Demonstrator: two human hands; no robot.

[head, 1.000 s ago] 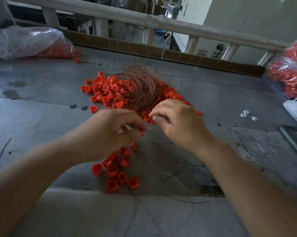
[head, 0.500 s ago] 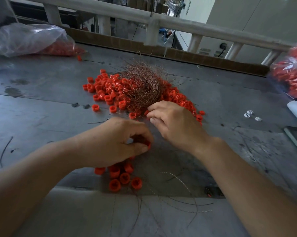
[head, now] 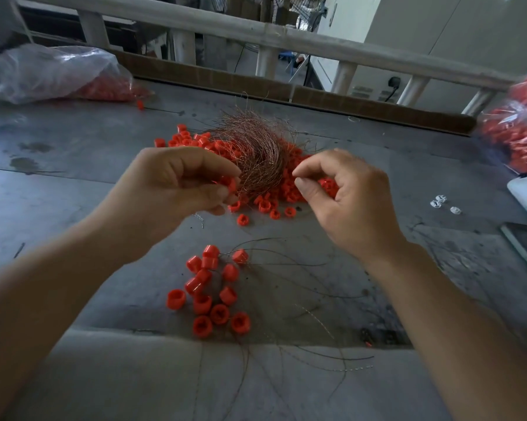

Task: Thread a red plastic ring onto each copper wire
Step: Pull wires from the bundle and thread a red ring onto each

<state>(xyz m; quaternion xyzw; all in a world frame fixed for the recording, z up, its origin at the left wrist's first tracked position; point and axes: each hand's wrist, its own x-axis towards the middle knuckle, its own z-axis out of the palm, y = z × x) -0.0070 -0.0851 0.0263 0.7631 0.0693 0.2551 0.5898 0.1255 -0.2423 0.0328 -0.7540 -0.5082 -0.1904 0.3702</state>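
A tangled bundle of copper wire lies on a heap of loose red plastic rings at the table's middle. My left hand is raised in front of the bundle, its fingers curled round a red ring; a thin wire end hangs below it. My right hand hovers to the right with a red ring tucked in its curled fingers, and its thumb and forefinger tips meet. Nearer to me lies a cluster of red rings with thin wires trailing from them.
Clear bags of red rings sit at the far left and right. A white object, a dark flat device and small white pieces lie at the right. A railing runs behind the table.
Both hands have risen off the table and moved apart. My left hand left the near cluster of rings, which now shows fully. My right hand now holds a red ring.
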